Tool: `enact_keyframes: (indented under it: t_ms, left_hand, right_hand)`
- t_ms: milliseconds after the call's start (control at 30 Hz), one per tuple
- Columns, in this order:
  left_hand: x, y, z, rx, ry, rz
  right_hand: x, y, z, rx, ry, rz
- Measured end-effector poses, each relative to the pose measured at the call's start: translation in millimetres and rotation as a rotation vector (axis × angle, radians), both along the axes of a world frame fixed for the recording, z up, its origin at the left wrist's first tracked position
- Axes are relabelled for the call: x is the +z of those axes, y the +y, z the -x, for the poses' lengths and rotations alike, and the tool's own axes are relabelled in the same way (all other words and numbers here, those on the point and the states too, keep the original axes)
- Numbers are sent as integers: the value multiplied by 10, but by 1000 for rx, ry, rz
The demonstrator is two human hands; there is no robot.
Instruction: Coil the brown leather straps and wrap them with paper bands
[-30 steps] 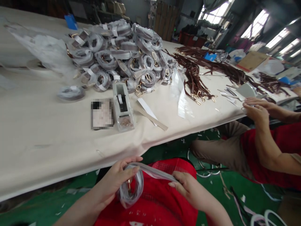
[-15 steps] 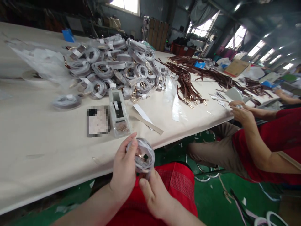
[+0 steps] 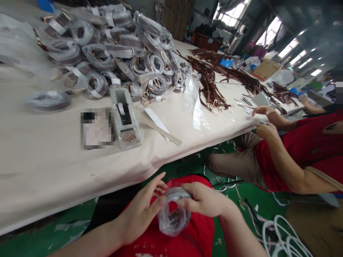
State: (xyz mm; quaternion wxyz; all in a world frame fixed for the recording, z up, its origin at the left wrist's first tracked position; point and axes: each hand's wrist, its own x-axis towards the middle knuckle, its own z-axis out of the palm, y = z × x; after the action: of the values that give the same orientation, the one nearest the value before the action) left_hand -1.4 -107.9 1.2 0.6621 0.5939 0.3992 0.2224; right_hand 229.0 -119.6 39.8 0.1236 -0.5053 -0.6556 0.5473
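Observation:
A coiled grey strap (image 3: 174, 223) wrapped in clear plastic is held above my lap. My right hand (image 3: 205, 200) grips its upper right side, with thumb and fingers closed on the roll. At the coil's left side is my left hand (image 3: 142, 210), fingers stretched out and apart; its thumb tip is at the coil's edge, and I cannot tell whether it presses there. On the table in front stand a tape dispenser (image 3: 125, 117) and a pixelated flat object (image 3: 97, 128). White and beige paper strips (image 3: 158, 125) lie to the right of the dispenser.
A heap of plastic-wrapped coiled straps (image 3: 107, 53) covers the table's far left. One wrapped coil (image 3: 48, 101) lies apart. Brown straps (image 3: 210, 89) with gold clasps stretch along the right. A co-worker's hand (image 3: 268, 130) works at the table edge (image 3: 203, 142). White hoops (image 3: 281, 232) are at lower right.
The coil has moved down and right, closer to my body. My right hand has shifted from below it to its upper right side; my left fingers have spread away. The view has tilted and moved.

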Motion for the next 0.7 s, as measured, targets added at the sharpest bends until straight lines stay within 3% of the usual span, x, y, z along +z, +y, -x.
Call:
enact_keyframes:
  t_ms: [100,233,467,700]
  left_hand:
    - [-69,-42,-28,-115,102,-89]
    - [-101,-96,-70,-121,230,-124]
    - [-34,-73,32,-155,169,-307]
    - [-101,-111,138,-176,182,-439]
  right_hand:
    - [-179,-144,193,163,-32,46]
    - [-272,-309,396,64,-155,-19]
    - [-114,-489,487,-152,-209,29]
    - [-237,-538,560,-307,74,132]
